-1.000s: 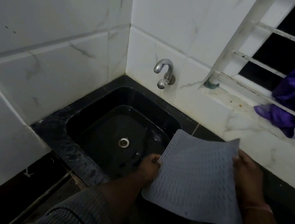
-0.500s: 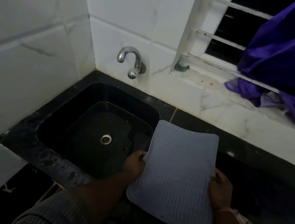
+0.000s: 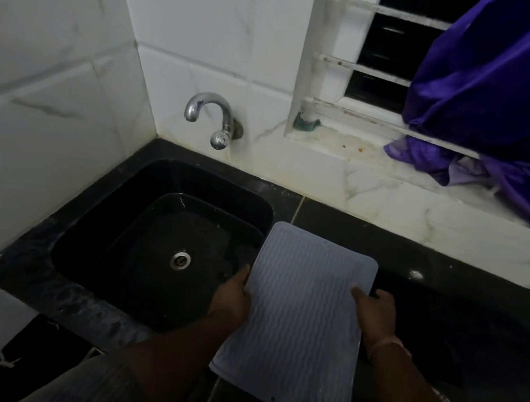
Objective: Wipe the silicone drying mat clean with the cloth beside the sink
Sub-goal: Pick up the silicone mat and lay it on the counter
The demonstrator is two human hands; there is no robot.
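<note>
Mat: held at both side edges, beside the sink
Left hand: fingers curled round left edge
Right hand: thumb pinched over right edge

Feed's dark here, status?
Left hand and right hand grip mat edges. Mat held beside sink. No wiping cloth seen.

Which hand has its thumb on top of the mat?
The right hand: its thumb lies across the mat. The left hand only grips the edge.
</note>
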